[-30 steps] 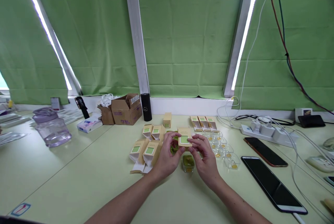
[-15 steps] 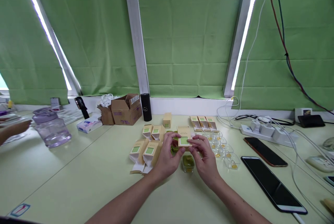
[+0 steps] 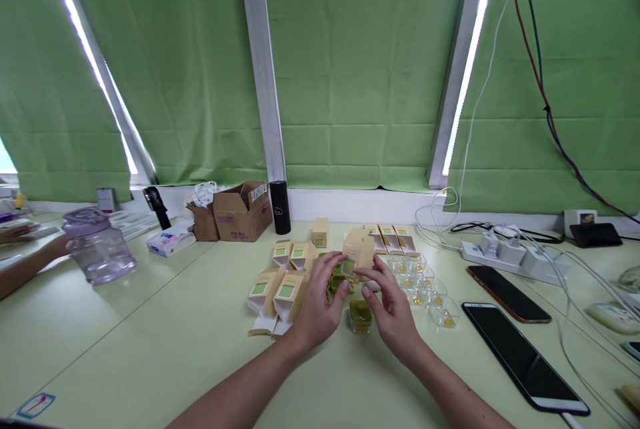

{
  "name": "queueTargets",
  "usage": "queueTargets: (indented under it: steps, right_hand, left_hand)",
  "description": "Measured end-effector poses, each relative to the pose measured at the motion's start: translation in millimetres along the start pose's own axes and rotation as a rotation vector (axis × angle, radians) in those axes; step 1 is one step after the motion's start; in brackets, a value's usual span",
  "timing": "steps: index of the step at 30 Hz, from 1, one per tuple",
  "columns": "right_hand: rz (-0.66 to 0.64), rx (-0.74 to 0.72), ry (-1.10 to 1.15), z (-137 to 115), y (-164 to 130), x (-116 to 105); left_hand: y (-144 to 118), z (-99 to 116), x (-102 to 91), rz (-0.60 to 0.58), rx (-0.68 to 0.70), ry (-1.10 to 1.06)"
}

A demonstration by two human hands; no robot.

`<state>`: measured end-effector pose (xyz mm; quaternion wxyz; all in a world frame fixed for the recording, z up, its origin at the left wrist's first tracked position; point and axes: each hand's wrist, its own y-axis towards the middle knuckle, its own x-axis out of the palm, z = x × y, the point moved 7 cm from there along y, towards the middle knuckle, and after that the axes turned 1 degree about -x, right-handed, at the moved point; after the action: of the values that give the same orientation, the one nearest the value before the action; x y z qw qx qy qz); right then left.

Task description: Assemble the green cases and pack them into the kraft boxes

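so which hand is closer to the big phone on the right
Right. The right hand is just left of the phone, with bare table between them; the left hand sits further left, beyond the small box both hold.

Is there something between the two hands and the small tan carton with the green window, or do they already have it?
Nothing visible is between them. The left hand and the right hand both hold the tan carton with their fingers, above the small green jar on the table.
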<state>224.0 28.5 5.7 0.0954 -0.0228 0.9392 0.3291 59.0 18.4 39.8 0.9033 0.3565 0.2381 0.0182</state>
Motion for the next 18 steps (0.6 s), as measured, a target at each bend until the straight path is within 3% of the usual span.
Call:
queueTargets:
  steps: [5,12,18]
  right_hand:
    - [0.011,-0.115,-0.104,-12.0,-3.3,0.2]
    - [-0.025,-0.269,-0.092,-31.0,-4.2,1.7]
    - [-0.041,-0.28,-0.098,-30.4,-4.4,0.4]
  left_hand:
    - [-0.6,-4.1,-2.7,0.05,-0.019,-0.007]
    - [-2.0,-18.7,4.2,0.047,-0.193,-0.289]
    - [0.5,-31.9,0.5,0.067,-0.282,-0.183]
